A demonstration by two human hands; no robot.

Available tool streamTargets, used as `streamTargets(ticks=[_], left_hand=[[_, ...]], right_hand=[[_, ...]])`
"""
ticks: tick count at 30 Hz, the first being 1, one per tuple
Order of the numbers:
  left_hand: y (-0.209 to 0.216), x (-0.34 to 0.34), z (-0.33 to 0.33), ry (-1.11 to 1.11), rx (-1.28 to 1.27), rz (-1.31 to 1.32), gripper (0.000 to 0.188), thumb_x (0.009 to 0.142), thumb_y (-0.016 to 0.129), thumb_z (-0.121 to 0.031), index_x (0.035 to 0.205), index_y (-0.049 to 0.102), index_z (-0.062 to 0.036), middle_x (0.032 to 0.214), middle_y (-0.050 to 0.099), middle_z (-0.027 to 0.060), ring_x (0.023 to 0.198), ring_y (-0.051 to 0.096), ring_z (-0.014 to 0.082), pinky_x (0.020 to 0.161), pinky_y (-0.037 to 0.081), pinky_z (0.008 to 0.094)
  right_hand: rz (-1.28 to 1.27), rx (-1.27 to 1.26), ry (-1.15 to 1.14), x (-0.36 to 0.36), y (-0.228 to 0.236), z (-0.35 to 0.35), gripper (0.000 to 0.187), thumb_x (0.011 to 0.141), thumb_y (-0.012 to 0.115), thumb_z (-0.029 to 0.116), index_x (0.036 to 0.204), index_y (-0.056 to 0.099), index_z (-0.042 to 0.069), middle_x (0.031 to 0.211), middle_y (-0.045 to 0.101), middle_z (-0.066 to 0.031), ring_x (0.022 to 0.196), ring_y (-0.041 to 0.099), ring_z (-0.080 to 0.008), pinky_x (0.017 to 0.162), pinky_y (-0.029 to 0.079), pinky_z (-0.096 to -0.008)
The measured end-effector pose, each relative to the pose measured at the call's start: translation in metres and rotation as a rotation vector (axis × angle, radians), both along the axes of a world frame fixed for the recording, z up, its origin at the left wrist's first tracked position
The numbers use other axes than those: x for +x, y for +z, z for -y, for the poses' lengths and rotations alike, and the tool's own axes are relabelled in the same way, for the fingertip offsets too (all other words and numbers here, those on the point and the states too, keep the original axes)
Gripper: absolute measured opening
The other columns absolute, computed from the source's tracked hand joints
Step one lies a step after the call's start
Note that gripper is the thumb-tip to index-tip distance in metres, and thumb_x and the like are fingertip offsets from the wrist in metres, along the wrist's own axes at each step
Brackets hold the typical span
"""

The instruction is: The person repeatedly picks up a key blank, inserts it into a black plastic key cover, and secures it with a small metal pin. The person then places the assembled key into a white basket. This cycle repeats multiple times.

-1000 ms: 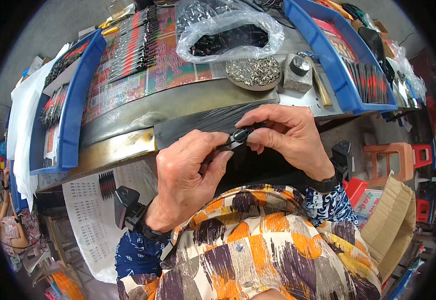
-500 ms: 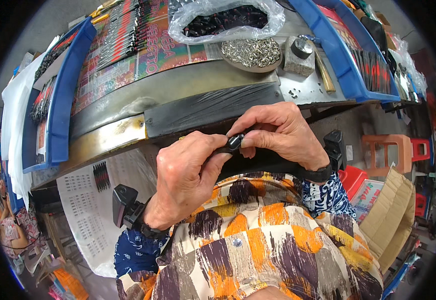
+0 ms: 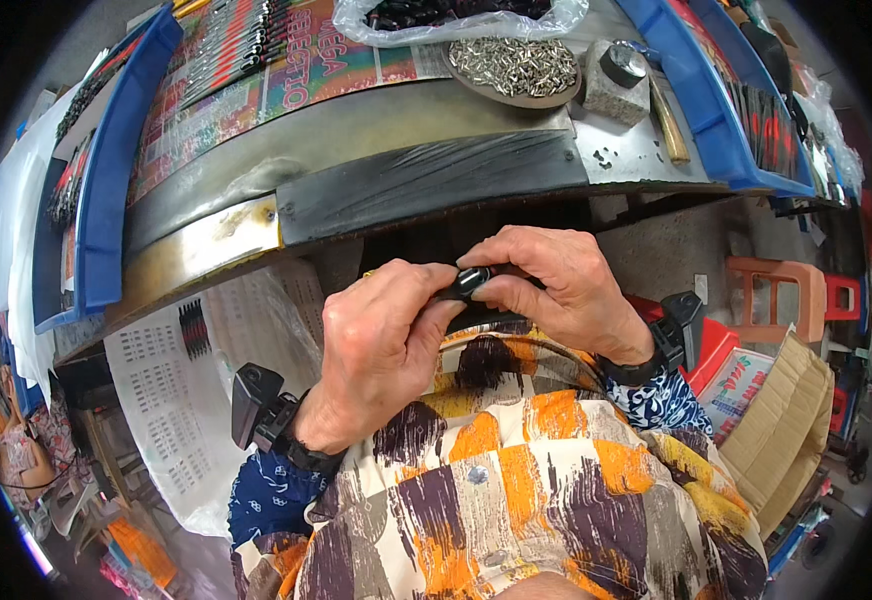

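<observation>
- Fingers [image 3: 418, 283] of both hands are being closed on a small, glossy black piece [image 3: 471, 281], which is being held up between the workbench edge and a patterned shirt [image 3: 496, 460].
- At one end, the piece is being pinched between thumb and forefinger of the left hand [image 3: 371, 335]; how the remaining fingers are being placed cannot be told, as they are being hidden from view.
- At the other end, it is being gripped by thumb and forefinger of the right hand [image 3: 566, 285], the other fingers being partly covered.
- Beyond the hands, the workbench [image 3: 426, 110] is being edged in part by a dark strip [image 3: 436, 185].
- Small silvery metal parts [image 3: 513, 68] are being held in a round dish [image 3: 541, 101], beside which a rough block [image 3: 611, 100] is being topped by a round dark object [image 3: 623, 63].
- Near the block, a wooden-handled tool [image 3: 669, 122] is being left lying alongside a blue bin; black-and-red items [image 3: 771, 130] are being kept inside that bin [image 3: 691, 90].
- Below the bench at left, a printed sheet [image 3: 161, 400] is being partly covered by clear plastic [image 3: 291, 330].
</observation>
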State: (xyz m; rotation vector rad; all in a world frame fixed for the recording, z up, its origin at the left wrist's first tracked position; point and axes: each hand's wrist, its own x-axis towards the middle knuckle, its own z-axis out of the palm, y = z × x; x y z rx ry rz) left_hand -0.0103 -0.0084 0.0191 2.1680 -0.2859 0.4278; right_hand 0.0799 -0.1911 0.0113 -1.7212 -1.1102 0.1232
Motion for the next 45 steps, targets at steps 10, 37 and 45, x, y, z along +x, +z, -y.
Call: streamTargets(ticks=[10,37,45], left_hand=[[-0.009,-0.005,-0.002,0.027,0.019,0.004,0.023,0.073,0.076,-0.001,0.093,0.065,0.0,0.077,0.065,0.0125,0.063,0.063,0.0277,0.057,0.051,0.0334],[-0.021,-0.005,-0.001,-0.031,0.032,0.03,0.021,0.069,0.074,0.003,0.089,0.065,0.0015,0.075,0.064,0.0126,0.063,0.063,0.0263,0.056,0.05,0.0325],[-0.019,-0.004,-0.005,-0.035,0.039,-0.049,0.02,0.073,0.076,0.0,0.091,0.07,0.0008,0.078,0.068,0.0098,0.063,0.065,0.0165,0.054,0.05,0.0254]], right_hand=[[-0.246,-0.038,0.001,-0.007,0.0,0.004,0.02,0.085,0.069,0.006,0.102,0.065,-0.004,0.087,0.068,-0.0126,0.072,0.067,-0.0203,0.062,0.053,-0.0287],[-0.148,-0.041,0.061,-0.006,-0.018,0.007,0.019,0.083,0.073,0.009,0.098,0.069,-0.002,0.082,0.071,-0.0105,0.072,0.071,-0.0177,0.062,0.054,-0.0253],[-0.212,-0.049,0.025,-0.005,-0.016,0.009,0.021,0.083,0.074,0.012,0.097,0.069,-0.002,0.085,0.071,-0.0113,0.074,0.071,-0.019,0.063,0.054,-0.0264]])
